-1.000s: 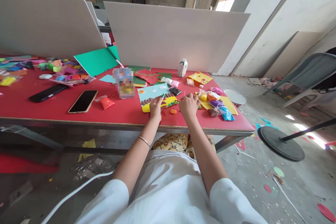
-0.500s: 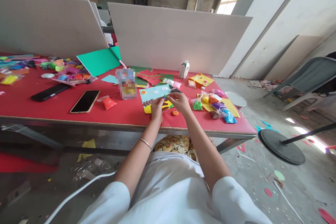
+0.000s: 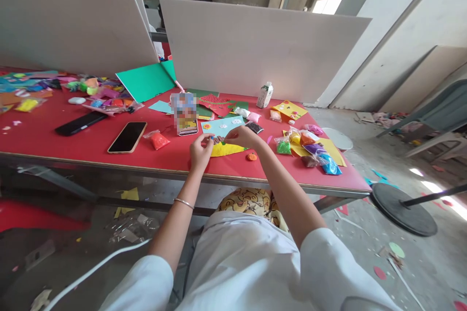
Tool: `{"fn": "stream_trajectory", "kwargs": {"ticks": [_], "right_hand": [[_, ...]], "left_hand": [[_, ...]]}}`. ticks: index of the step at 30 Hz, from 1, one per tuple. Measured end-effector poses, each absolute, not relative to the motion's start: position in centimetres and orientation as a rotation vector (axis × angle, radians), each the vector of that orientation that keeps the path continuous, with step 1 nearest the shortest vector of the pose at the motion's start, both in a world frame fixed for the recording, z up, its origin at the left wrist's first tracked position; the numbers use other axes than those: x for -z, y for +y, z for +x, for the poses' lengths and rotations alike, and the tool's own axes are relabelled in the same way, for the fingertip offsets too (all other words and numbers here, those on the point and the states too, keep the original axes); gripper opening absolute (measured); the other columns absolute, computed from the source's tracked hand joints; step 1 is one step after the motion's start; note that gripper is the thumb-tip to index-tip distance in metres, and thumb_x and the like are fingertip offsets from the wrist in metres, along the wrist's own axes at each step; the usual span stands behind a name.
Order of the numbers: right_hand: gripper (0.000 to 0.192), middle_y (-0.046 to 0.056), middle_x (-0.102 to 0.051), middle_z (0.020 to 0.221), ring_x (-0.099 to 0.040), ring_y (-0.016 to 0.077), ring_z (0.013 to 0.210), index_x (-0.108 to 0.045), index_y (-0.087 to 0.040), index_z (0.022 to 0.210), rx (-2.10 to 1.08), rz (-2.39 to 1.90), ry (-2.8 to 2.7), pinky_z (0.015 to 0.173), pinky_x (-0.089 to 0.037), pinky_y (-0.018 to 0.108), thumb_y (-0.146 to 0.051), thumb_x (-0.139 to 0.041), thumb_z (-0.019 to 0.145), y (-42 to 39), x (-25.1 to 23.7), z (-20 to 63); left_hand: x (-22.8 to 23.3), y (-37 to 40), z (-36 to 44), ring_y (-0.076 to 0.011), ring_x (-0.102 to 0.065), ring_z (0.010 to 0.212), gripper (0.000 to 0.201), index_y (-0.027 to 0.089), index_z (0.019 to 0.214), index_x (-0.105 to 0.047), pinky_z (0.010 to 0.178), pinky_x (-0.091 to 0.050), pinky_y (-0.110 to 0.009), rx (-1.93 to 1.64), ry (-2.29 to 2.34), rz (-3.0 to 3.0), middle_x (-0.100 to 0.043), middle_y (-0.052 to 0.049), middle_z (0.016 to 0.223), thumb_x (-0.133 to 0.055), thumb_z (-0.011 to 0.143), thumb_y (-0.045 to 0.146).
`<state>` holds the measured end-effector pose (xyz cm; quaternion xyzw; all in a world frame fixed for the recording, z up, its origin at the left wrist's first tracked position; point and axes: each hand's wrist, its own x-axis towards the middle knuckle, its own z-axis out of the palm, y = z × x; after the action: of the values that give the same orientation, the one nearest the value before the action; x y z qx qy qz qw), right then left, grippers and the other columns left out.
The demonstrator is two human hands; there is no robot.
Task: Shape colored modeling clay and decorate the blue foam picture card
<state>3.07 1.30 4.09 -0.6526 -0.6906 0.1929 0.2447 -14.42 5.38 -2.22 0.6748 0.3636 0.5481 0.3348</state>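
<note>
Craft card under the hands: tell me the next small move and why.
Probably press the small piece down onto the craft card. Both the left hand and the right hand pinch together just above it, over its brown and yellow part, on the red table.

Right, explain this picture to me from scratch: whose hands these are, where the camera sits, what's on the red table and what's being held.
There is no machine here. The camera is worn on a person's head and looks down past their white sleeves, so both arms are their own. The left hand and right hand meet over a light blue craft card with a yellow piece on the red table. Their fingertips seem to pinch something tiny; it is too small to name. Nearby lie a phone, an orange bag, a green bag, a blue bag and a small white bottle. White boards stand behind.
</note>
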Motion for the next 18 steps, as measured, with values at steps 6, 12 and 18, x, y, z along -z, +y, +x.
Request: {"fn": "stream_trajectory", "kwargs": {"ticks": [6,12,18], "right_hand": [[0.017,0.001,-0.076,0.091,-0.063,0.0126,0.068,-0.078,-0.024,0.09,-0.561,-1.896,-2.316,0.057,-0.041,0.021,-0.023,-0.068,0.076,3.4,-5.7,0.9],[0.017,0.001,-0.076,0.09,-0.065,0.0148,0.072,-0.078,-0.025,0.09,-0.49,-1.843,-2.61,0.062,-0.042,0.023,-0.021,-0.069,0.075,5.5,-6.2,-0.3],[0.019,0.002,-0.075,0.089,-0.065,0.0178,0.077,-0.077,-0.023,0.092,-0.358,-1.912,-2.784,0.064,-0.042,0.025,-0.02,-0.068,0.076,6.3,-6.5,-1.3]], "left_hand": [[3.0,5.6,-17.1,-0.0182,-0.063,0.081,0.017,0.019,0.087,-0.068,0.076,-0.05,-0.029,-1.332,1.018,2.099,-0.071,-0.004,0.089,-0.053,0.079,0.016],[3.5,4.8,-18.0,-0.0227,-0.062,0.086,0.017,0.019,0.085,-0.067,0.08,-0.05,-0.035,-1.27,1.108,2.337,-0.071,-0.005,0.088,-0.054,0.079,0.01],[3.8,4.5,-18.0,-0.0235,-0.063,0.09,0.018,0.02,0.087,-0.068,0.082,-0.05,-0.035,-1.227,1.124,2.37,-0.072,-0.004,0.09,-0.053,0.08,0.011]]}}
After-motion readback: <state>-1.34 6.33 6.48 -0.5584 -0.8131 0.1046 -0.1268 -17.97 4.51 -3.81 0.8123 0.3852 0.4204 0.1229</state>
